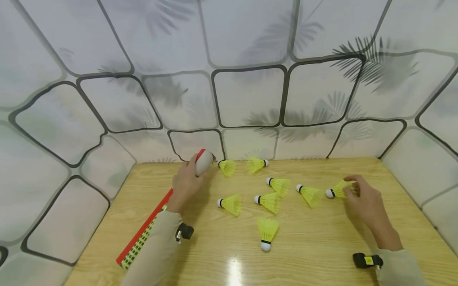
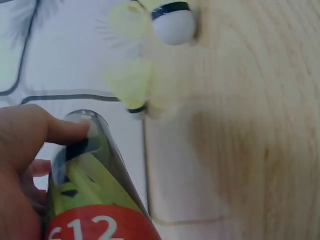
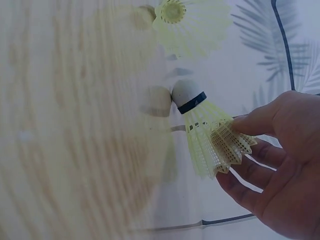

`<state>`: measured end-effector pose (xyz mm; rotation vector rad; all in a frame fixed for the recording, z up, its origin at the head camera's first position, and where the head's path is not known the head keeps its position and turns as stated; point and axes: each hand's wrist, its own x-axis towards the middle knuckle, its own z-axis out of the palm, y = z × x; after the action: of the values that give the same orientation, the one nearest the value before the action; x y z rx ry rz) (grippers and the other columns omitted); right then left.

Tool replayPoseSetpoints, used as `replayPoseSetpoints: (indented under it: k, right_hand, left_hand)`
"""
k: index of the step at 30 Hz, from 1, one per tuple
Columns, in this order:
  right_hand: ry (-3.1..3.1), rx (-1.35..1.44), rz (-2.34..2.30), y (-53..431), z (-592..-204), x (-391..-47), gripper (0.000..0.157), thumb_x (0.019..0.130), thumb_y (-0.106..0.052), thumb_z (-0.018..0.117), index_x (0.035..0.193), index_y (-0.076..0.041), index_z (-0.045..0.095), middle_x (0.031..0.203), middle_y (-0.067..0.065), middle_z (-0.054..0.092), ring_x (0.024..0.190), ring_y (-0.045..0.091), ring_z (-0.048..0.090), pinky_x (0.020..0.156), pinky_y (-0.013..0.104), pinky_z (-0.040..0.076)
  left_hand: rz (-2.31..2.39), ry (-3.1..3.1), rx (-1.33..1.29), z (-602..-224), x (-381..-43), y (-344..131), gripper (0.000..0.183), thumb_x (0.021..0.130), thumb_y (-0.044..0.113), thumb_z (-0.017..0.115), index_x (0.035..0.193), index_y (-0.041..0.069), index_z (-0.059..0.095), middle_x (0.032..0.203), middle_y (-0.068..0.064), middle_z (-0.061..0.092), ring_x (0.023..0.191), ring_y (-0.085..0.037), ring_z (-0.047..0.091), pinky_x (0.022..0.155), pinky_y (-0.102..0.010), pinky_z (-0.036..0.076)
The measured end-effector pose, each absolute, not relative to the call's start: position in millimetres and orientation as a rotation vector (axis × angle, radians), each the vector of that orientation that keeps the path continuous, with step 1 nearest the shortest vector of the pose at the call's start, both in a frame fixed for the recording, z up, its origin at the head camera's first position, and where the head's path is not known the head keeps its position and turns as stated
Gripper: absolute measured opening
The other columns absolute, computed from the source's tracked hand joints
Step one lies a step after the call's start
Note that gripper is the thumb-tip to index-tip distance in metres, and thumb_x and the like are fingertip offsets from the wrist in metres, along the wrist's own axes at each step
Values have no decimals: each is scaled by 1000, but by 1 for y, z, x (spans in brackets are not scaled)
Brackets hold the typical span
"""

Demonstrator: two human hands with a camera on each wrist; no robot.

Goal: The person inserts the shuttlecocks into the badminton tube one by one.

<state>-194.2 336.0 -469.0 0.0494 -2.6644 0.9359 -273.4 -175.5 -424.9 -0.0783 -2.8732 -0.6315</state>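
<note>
My left hand (image 1: 187, 180) grips a long clear tube (image 2: 117, 165) with a red label reading "612". Yellow-green shapes show through its wall, and the tube slants back under my left forearm, which hides part of it. Over on the right, my right hand (image 1: 366, 202) pinches the skirt of a yellow shuttlecock (image 3: 207, 135) between thumb and fingers. That shuttlecock's white cork points left, at or close to the tabletop. Nearest to the left hand is another shuttlecock (image 1: 227, 168) by the table's back edge. A further shuttlecock (image 1: 309, 195) lies just left of the pinched one.
Several more yellow shuttlecocks lie spread over the middle of the wooden table (image 1: 311, 246), including one shuttlecock (image 1: 267, 232) with its cork toward me. A patterned pale wall covering (image 1: 250, 99) rises behind the back edge and along both sides.
</note>
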Motion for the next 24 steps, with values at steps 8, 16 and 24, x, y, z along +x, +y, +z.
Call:
replayPoseSetpoints:
  k: [8,16,24]
  right_hand:
    - [-2523,103,868,329,-453,-191,21,97,-3,65,118,1,67,102,31,70,85,20,69,71,24,52]
    - [-2364,116,906,319,-423,-182,20,96,-2,68,115,1,71,96,25,73,85,-31,44,72,0,39]
    - [-2263,98,1075,300,-404,-180,20,96,-5,69,115,0,73,91,-22,69,85,-21,57,75,2,43]
  left_hand:
    - [-668,-2669,-216,-404,-260,-178,75,89,29,79,155,17,45,130,-18,61,104,-38,64,83,-55,52]
    - [-668,-2459,-390,-388,-249,-173,81,81,21,89,152,17,50,136,-14,60,118,-36,58,91,-57,45]
    - [-652,-2361,-426,-389,-237,-172,87,78,17,92,153,21,50,144,-9,58,127,-34,53,96,-59,36]
